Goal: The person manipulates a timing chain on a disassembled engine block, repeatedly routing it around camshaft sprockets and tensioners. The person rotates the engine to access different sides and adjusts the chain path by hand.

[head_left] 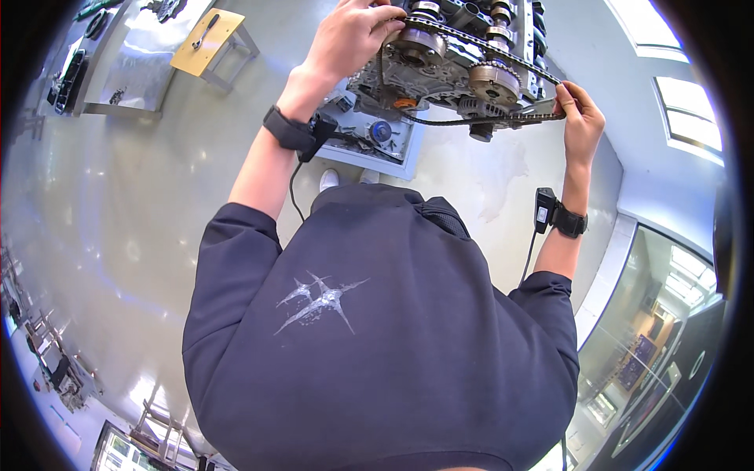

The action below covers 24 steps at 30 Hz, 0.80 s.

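A grey metal engine block (463, 47) with two round cam sprockets stands at the top of the view. A dark timing chain (471, 119) runs around the sprockets and hangs below them. My left hand (353, 35) rests over the left sprocket and holds the chain there. My right hand (580, 114) pinches the chain at its right end, next to the right sprocket (493, 78). Both wrists carry black bands with small devices and cables.
The engine sits on a white stand (377, 145) on a pale glossy floor. A small yellow-topped table (208, 39) with a tool and a steel workbench (137, 63) stand at the upper left. Glass partitions lie to the right.
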Motion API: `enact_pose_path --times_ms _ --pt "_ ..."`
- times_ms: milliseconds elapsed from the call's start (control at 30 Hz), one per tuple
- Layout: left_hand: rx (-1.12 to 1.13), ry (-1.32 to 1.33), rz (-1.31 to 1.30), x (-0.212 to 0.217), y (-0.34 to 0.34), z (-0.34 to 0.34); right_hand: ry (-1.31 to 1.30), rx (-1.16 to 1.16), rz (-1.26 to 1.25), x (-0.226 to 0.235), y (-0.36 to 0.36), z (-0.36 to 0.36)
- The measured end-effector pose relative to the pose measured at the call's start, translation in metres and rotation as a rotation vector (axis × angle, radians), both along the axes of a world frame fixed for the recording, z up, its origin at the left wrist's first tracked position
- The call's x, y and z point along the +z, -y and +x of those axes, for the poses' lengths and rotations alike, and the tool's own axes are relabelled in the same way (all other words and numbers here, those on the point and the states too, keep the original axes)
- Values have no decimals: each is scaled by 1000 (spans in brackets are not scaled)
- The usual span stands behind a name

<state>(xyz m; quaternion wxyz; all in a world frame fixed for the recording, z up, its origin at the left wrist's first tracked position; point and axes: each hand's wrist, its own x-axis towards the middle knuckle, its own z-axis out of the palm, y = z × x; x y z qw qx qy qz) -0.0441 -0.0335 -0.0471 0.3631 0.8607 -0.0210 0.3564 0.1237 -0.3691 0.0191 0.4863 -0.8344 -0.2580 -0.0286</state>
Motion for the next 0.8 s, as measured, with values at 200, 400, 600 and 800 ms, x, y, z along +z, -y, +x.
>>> enact_pose_path --times_ms 200,400,600,800 --pt "2 68 181 -4 -6 13 -37 -18 17 7 -5 -8" --pt "-10 3 184 5 -9 20 -47 -19 40 5 -8 -10" --pt "-12 -29 251 9 -13 22 -78 -21 74 -4 3 -3" --pt "-19 -42 232 14 -13 22 -80 -27 74 -9 6 -1"
